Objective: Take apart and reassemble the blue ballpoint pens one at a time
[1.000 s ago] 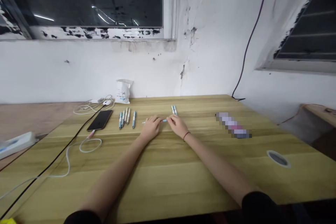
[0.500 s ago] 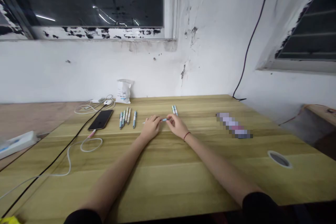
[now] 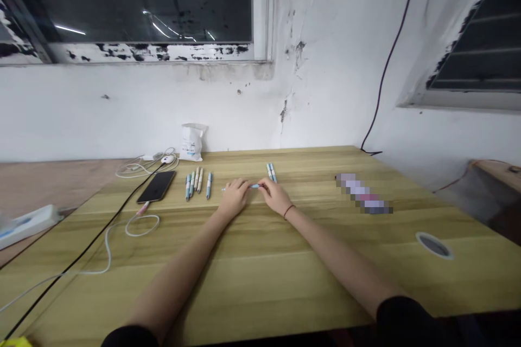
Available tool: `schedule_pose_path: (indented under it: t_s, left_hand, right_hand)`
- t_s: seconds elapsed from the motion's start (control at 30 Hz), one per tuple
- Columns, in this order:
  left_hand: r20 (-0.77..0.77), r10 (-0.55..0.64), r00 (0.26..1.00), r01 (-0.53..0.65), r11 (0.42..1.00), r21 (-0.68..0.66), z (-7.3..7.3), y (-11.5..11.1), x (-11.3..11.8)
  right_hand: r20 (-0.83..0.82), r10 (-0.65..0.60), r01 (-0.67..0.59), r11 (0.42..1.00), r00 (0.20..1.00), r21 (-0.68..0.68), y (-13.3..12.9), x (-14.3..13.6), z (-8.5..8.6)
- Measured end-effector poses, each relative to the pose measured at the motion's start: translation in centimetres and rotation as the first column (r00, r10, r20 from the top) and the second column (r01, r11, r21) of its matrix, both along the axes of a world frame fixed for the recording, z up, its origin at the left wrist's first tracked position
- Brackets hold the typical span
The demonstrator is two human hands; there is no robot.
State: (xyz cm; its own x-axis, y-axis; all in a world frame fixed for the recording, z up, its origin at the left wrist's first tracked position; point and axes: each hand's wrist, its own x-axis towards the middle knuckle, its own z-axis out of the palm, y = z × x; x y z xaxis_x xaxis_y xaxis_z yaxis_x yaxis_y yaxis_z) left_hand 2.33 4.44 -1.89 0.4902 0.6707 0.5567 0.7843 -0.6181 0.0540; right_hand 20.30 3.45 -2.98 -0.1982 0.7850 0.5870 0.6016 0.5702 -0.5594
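Between my two hands, just above the wooden table (image 3: 252, 271), lies a slim blue pen (image 3: 254, 186). My left hand (image 3: 235, 195) is closed on its left part, and a thin white tip pokes out on that hand's far side. The fingers of my right hand (image 3: 275, 193) pinch the pen's right end. Two pens (image 3: 271, 172) lie side by side just beyond my right hand. Left of my hands are a single blue pen (image 3: 209, 185) and a group of several pastel pens (image 3: 194, 183).
A black phone (image 3: 157, 186) with a white cable (image 3: 108, 249) lies on the left. A white packet (image 3: 191, 142) stands by the wall. On the right are a blurred-out purplish object (image 3: 364, 194) and a round table hole (image 3: 434, 245). A power strip (image 3: 30, 225) sits far left.
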Motion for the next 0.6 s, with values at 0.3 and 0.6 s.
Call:
schedule_pose_path:
  t_s: [0.3,0.6]
  left_hand:
    - [0.002,-0.013,1.0,0.013,1.0,-0.019,0.4,0.2,-0.1]
    - [-0.029,0.023,0.999,-0.026,0.991,-0.131,0.7,2.3,-3.6]
  right_hand:
    - [0.127,-0.105,0.109,0.994,0.986,-0.026,-0.4,0.2,0.5]
    - [0.028,-0.167,0.165,0.984,0.986,0.063,0.2,1.3,0.9]
